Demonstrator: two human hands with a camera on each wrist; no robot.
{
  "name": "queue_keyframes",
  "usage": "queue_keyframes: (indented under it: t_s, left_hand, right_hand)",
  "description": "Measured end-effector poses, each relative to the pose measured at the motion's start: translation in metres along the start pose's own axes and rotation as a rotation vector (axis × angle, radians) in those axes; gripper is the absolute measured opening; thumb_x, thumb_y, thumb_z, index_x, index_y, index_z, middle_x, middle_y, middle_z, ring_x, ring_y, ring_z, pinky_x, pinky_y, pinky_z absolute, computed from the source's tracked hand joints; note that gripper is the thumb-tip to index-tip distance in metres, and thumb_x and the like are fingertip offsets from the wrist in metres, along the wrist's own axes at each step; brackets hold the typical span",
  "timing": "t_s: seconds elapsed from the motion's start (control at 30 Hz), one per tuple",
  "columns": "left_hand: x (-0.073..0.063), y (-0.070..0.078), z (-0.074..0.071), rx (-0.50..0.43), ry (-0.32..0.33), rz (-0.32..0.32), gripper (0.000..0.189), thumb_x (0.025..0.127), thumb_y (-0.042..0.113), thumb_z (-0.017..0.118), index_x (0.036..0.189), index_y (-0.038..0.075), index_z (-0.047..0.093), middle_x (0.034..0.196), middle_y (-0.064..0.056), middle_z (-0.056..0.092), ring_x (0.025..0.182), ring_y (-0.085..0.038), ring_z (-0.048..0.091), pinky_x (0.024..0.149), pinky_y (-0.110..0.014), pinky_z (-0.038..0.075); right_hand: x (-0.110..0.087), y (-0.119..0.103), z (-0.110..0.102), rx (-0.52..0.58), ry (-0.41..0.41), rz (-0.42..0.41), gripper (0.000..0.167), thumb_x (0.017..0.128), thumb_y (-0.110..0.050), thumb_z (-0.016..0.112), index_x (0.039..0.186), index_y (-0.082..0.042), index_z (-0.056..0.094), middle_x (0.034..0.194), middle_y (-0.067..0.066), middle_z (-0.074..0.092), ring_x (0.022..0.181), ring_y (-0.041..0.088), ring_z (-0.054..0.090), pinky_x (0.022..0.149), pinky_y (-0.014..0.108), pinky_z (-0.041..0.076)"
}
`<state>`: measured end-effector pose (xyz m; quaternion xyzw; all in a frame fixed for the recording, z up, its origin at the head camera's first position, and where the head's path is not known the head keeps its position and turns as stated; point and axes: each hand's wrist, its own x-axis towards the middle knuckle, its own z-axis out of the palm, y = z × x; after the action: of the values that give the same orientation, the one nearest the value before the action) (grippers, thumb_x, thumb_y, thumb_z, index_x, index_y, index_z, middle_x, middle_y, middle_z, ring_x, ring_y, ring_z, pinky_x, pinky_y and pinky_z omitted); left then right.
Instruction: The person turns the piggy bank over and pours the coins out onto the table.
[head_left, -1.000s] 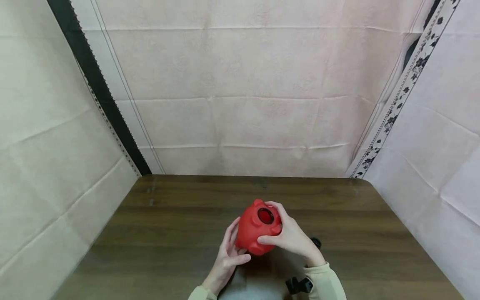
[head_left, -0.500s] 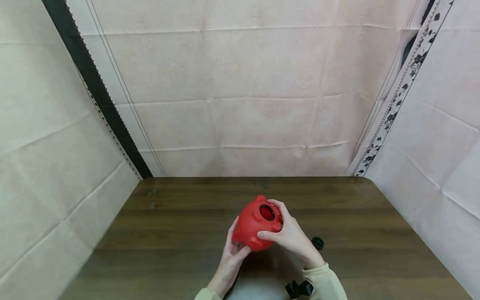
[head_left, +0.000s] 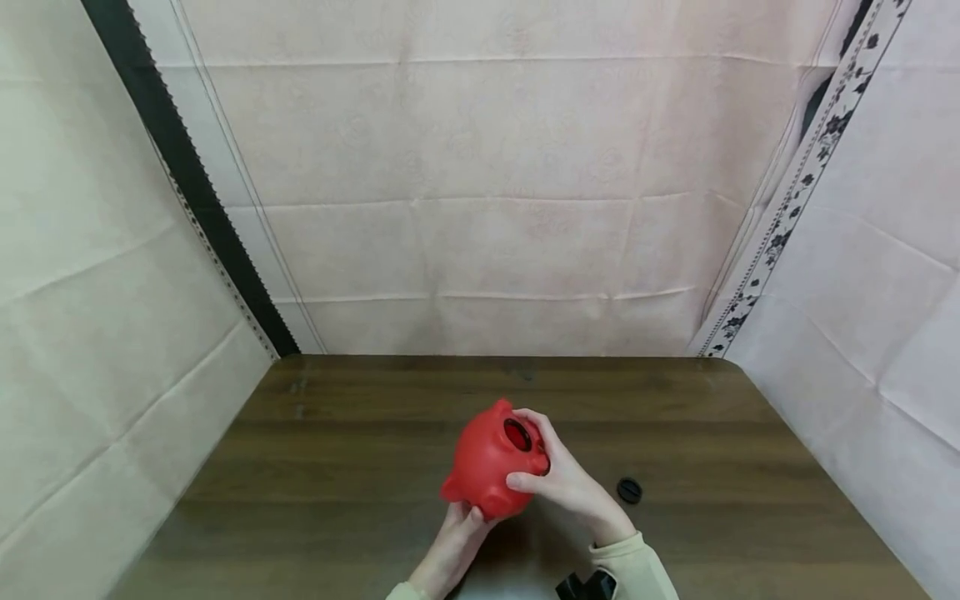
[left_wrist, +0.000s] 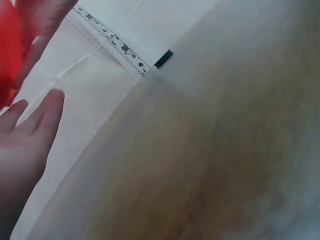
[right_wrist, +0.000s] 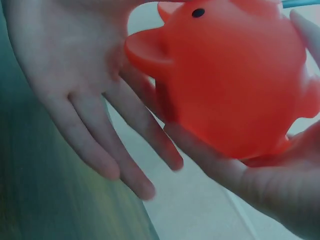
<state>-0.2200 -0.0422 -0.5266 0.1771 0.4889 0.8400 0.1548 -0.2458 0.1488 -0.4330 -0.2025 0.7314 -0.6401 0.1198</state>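
In the head view a round red piggy bank (head_left: 483,475) is held above the table, tilted so that a black-rimmed opening (head_left: 517,434) faces up and to the right. My right hand (head_left: 572,492) grips it from the right, thumb on the near side, fingers on the far side. Beneath it is my left hand (head_left: 453,537). The right wrist view shows the left hand (right_wrist: 75,75) with fingers straight and spread beside the bank's ear (right_wrist: 150,52) and small black eye (right_wrist: 198,13). Whether its palm touches the bank, I cannot tell.
A round black stopper (head_left: 629,490) lies on the wooden table (head_left: 360,467), right of the right hand. Black camera gear (head_left: 585,586) sits at the right wrist. Pale cloth sheets (head_left: 480,208) hang behind the table and at both sides.
The piggy bank has moved left and turned, showing more of its side. My left hand has shifted from its left side to underneath. The right forearm moved left, uncovering the stopper.
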Motion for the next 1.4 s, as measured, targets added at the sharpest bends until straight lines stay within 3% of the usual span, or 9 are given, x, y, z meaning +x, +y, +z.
queue_keyframes:
  t_s: [0.17, 0.37, 0.53, 0.63, 0.8, 1.1, 1.2, 1.4]
  left_hand:
    - [-0.001, 0.006, -0.003, -0.049, -0.036, -0.005, 0.050, 0.098, 0.042, 0.050, 0.139, 0.030, 0.025, 0.137, 0.017, 0.045, 0.126, -0.004, 0.048, 0.108, -0.031, 0.042]
    - [-0.004, 0.007, -0.004, -0.160, -0.030, 0.075, 0.036, 0.100, 0.037, 0.049, 0.133, 0.041, 0.036, 0.133, 0.020, 0.050, 0.123, -0.002, 0.052, 0.107, -0.028, 0.041]
    - [0.001, 0.007, -0.006, -0.180, 0.003, 0.101, 0.039, 0.102, 0.034, 0.046, 0.138, 0.037, 0.032, 0.136, 0.014, 0.049, 0.124, -0.007, 0.051, 0.107, -0.029, 0.043]
    - [0.002, 0.008, -0.005, -0.172, 0.049, 0.087, 0.041, 0.101, 0.033, 0.047, 0.138, 0.033, 0.030, 0.136, 0.011, 0.047, 0.124, -0.011, 0.050, 0.106, -0.029, 0.045]
    - [0.001, 0.011, -0.002, -0.157, 0.114, 0.059, 0.043, 0.099, 0.032, 0.051, 0.136, 0.031, 0.031, 0.133, 0.008, 0.047, 0.121, -0.015, 0.051, 0.101, -0.032, 0.049]
    - [0.001, 0.012, 0.000, -0.158, 0.204, 0.063, 0.064, 0.097, 0.024, 0.054, 0.148, 0.023, 0.015, 0.136, 0.004, 0.042, 0.122, -0.018, 0.048, 0.099, -0.031, 0.051]
    - [0.001, 0.012, 0.001, -0.156, 0.212, 0.071, 0.069, 0.097, 0.024, 0.056, 0.149, 0.019, 0.012, 0.135, 0.005, 0.042, 0.121, -0.016, 0.050, 0.099, -0.029, 0.050]
    - [0.003, 0.009, 0.002, -0.131, 0.166, 0.152, 0.068, 0.092, 0.016, 0.063, 0.145, 0.021, 0.021, 0.133, 0.005, 0.049, 0.121, -0.013, 0.051, 0.102, -0.030, 0.048]
  right_hand:
    - [0.002, 0.001, -0.001, -0.012, -0.056, -0.028, 0.078, 0.086, -0.023, 0.070, 0.147, -0.020, 0.021, 0.147, 0.012, 0.033, 0.130, 0.029, 0.036, 0.091, 0.034, 0.053]
    - [-0.001, 0.007, -0.007, -0.162, -0.047, -0.050, 0.084, 0.085, -0.021, 0.073, 0.150, -0.018, 0.019, 0.153, 0.012, 0.024, 0.131, 0.036, 0.038, 0.096, 0.038, 0.049]
    - [-0.001, 0.009, -0.008, -0.232, -0.029, -0.162, 0.097, 0.081, -0.020, 0.077, 0.152, -0.023, 0.010, 0.151, 0.012, 0.029, 0.138, 0.036, 0.030, 0.101, 0.033, 0.046]
    - [-0.001, 0.008, -0.007, -0.289, -0.010, -0.212, 0.099, 0.079, -0.021, 0.080, 0.151, -0.028, 0.012, 0.149, 0.008, 0.033, 0.135, 0.032, 0.035, 0.102, 0.030, 0.046]
    - [-0.004, 0.005, -0.005, -0.364, 0.008, -0.174, 0.090, 0.079, -0.028, 0.080, 0.149, -0.029, 0.023, 0.148, 0.000, 0.037, 0.130, 0.024, 0.041, 0.103, 0.033, 0.047]
    - [-0.002, 0.006, -0.008, -0.358, -0.040, -0.048, 0.086, 0.082, -0.031, 0.076, 0.150, -0.017, 0.025, 0.145, 0.010, 0.039, 0.129, 0.032, 0.043, 0.092, 0.034, 0.052]
    - [-0.002, 0.007, -0.009, -0.339, -0.040, -0.024, 0.086, 0.081, -0.031, 0.077, 0.149, -0.019, 0.026, 0.144, 0.011, 0.040, 0.128, 0.034, 0.043, 0.091, 0.039, 0.052]
    - [-0.004, 0.007, -0.014, -0.336, -0.030, -0.025, 0.084, 0.081, -0.029, 0.077, 0.148, -0.020, 0.027, 0.142, 0.011, 0.042, 0.127, 0.035, 0.045, 0.092, 0.043, 0.052]
